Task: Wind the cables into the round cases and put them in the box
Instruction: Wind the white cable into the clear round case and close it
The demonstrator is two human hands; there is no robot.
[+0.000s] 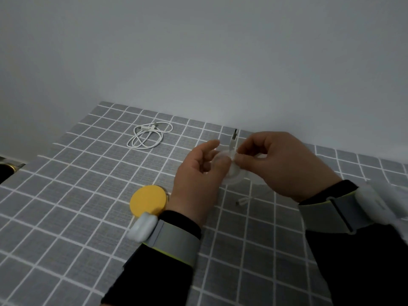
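Winding in progress. The white round case (229,171) is held above the checked tablecloth (66,195), my left hand (198,173) gripping it with the thumb across its face, my right hand (280,164) pinching the first cable (233,138) at its rim. One plug stands up at 12 o'clock; the other end trails on the cloth at 5 o'clock, so this cable appears only partly wound. At 10 o'clock the second cable (150,138) lies loosely coiled; at 8 o'clock the yellow case (148,200) lies on the cloth. No box is in view.
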